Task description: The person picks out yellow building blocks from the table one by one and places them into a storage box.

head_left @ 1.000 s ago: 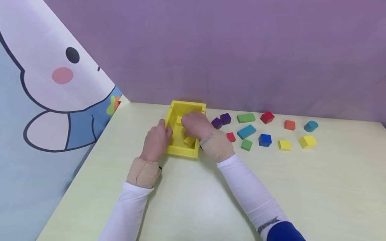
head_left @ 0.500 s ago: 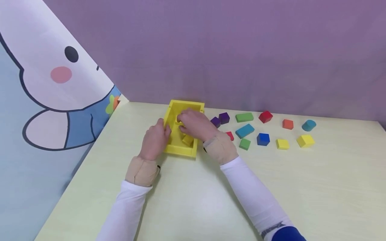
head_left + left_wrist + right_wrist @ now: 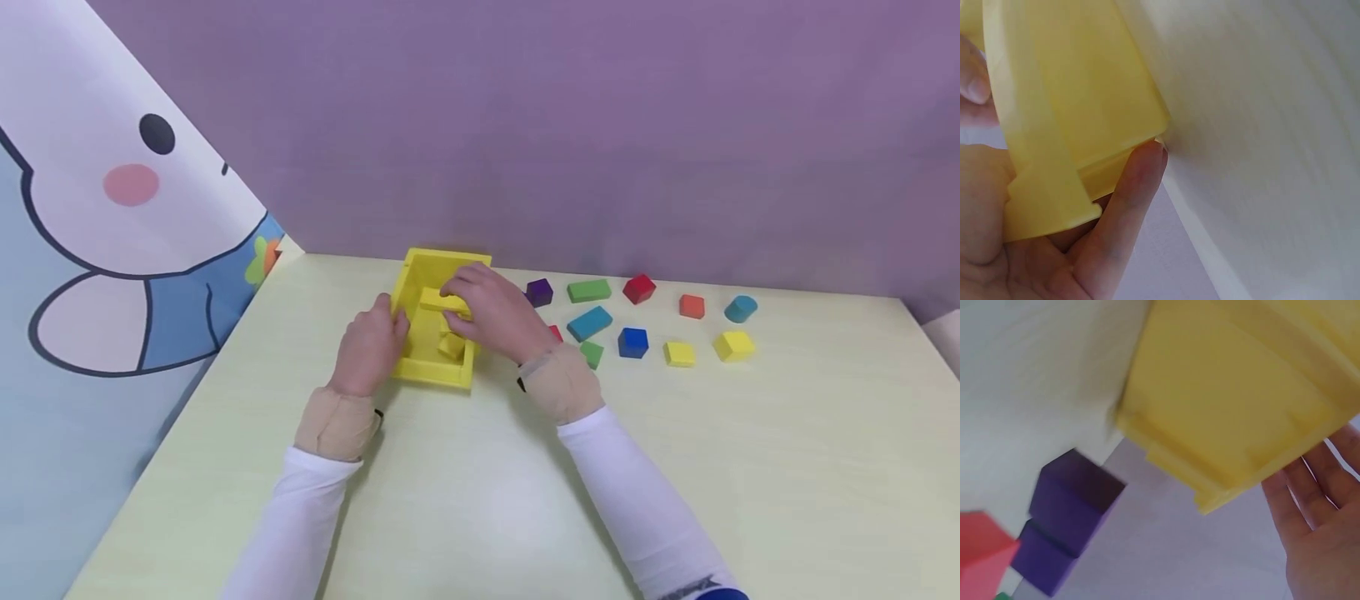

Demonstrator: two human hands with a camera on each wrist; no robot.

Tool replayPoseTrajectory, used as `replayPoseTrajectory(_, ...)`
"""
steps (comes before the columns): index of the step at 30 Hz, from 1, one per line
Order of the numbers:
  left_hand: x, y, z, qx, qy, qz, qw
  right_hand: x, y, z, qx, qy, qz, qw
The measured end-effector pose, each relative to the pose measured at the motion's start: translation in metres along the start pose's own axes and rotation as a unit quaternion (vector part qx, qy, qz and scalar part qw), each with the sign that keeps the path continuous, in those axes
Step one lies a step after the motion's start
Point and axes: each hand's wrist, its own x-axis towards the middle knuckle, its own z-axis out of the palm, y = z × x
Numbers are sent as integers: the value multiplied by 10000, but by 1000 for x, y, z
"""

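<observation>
My left hand (image 3: 367, 350) grips the left wall of a yellow plastic box (image 3: 431, 373), its thumb and fingers on either side of the rim in the left wrist view. Over the box's right side, my right hand (image 3: 502, 312) reaches in with thumb and fingertips apart. A long yellow block (image 3: 433, 298) lies in the box right by those fingertips. Nearer the front of the box sits another yellow block (image 3: 452, 346). The right wrist view shows the fingers (image 3: 1297, 494) stretched out behind the box wall, which hides their tips.
Right of the box, several loose blocks lie on the table (image 3: 675, 467): a purple cube (image 3: 539, 292), a green bar (image 3: 589, 291), a blue cube (image 3: 633, 342), a teal cylinder (image 3: 741, 309) and others. A purple backdrop (image 3: 562, 133) rises behind the table.
My right thumb and fingers have spread apart, and the hand has drawn slightly back, showing more of the long yellow block. My left hand keeps its hold. The whole view has shifted a little.
</observation>
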Motion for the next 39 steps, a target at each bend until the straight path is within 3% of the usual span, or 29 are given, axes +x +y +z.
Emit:
replayPoseTrajectory(7,1,-6,0,-35,-123,-44,9999,-10,4,-1,-128,149,-8,9998)
replayPoseTrajectory(15,2,-7,2,-64,-110,-48,9999,-37,14,-11,-279,349,111,9989)
replayPoseTrajectory(39,9,-17,3,-56,-102,-51,9999,-75,37,-27,-480,238,634,9965)
